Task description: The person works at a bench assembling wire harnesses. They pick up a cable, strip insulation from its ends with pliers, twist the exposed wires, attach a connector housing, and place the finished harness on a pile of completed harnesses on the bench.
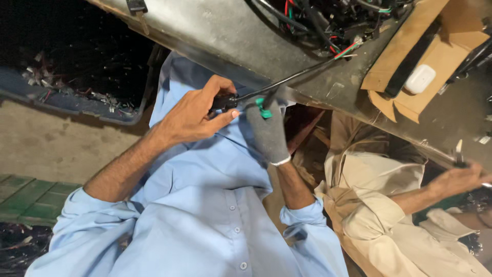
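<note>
The left hand and the right hand sit close together in the middle, just below the edge of the table. Between them is a plug on a cable. The cable runs up and to the right, onto the table, into a heap of wires. Right of the heap lies a cardboard box with a small case in it. Far right, another person's hand rests at the table edge
</note>
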`<state>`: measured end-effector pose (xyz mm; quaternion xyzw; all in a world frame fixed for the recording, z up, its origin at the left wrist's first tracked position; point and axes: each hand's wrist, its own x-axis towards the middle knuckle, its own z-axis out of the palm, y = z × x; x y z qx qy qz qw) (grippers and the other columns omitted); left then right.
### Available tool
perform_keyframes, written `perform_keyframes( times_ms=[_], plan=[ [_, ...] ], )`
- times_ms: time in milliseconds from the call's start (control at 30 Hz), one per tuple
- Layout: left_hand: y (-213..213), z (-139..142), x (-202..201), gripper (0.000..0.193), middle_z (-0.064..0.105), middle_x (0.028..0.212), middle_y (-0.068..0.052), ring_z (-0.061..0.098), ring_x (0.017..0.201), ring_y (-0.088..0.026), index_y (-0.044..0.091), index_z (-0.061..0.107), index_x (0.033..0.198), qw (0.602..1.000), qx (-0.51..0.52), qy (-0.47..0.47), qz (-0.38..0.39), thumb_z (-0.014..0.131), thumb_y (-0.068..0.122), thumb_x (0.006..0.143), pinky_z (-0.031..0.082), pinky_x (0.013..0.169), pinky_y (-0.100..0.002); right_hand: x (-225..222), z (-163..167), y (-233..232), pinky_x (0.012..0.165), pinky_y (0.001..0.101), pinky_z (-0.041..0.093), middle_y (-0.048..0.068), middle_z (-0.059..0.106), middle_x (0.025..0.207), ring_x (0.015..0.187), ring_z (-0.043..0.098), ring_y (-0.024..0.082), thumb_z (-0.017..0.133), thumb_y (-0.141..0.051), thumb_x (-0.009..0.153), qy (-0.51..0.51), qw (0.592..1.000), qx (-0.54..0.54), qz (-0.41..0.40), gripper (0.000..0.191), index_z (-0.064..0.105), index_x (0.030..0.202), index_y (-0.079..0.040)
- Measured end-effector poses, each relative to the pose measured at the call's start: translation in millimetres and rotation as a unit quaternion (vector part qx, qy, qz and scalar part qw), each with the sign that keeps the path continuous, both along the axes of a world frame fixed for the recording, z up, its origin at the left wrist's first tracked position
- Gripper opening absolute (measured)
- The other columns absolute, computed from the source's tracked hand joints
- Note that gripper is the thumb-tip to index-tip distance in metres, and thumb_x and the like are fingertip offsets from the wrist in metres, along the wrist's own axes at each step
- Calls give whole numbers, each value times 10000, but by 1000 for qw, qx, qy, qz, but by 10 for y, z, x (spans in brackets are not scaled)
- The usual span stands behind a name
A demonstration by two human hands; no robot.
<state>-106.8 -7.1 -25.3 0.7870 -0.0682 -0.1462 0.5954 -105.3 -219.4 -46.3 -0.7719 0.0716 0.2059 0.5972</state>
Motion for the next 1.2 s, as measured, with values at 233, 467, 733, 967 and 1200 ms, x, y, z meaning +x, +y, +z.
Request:
perform_keyframes(
  times_ms=[233, 467, 733, 967, 1200],
  plan=[
    [8, -104, -119, 425, 712, 930, -143, 691, 765, -279, 1, 497, 1222, 998, -54, 11, -5, 679, 315, 1002, 527, 698, -375, 81, -127, 146, 809, 384, 527, 139, 642, 1062, 926, 636, 246, 759, -94, 887, -241, 960, -12, 143, 455, 538, 1268, 16],
    [30, -140, -130, 368, 616, 798, -81, 531, 719, -168, 22, 535, 1208, 990, -90, 101, -36, 646, 319, 1022, 442, 661, -325, 330, -88, 69, 639, 393, 492, 113, 641, 796, 712, 634, 256, 770, -73, 819, -156, 945, -159, 241, 200, 618, 948, -58],
    [-83, -265, -190, 442, 689, 1016, -91, 639, 905, -163, -8, 506, 1275, 990, -129, 11, 64, 662, 337, 1046, 517, 806, -311, 149, 62, 27, 644, 410, 512, 129, 654, 799, 715, 670, 294, 734, -161, 885, -99, 964, -140, 201, 232, 578, 1011, -44],
    [-104, -382, -152, 509, 702, 1096, -207, 731, 933, -375, 3, 527, 1336, 987, 77, -117, 80, 680, 394, 1049, 574, 742, -412, -58, 87, -2, 742, 411, 529, 151, 667, 933, 859, 685, 311, 702, -192, 953, -53, 970, -138, 191, 311, 526, 1164, -46],
    [-86, -416, -144, 489, 709, 1066, -194, 737, 922, -374, 10, 523, 1320, 989, 59, -97, 92, 675, 394, 1058, 574, 731, -402, -60, -43, -6, 755, 416, 543, 148, 676, 948, 859, 709, 309, 710, -195, 934, -30, 974, -159, 161, 349, 513, 1188, -61]
  ],
)
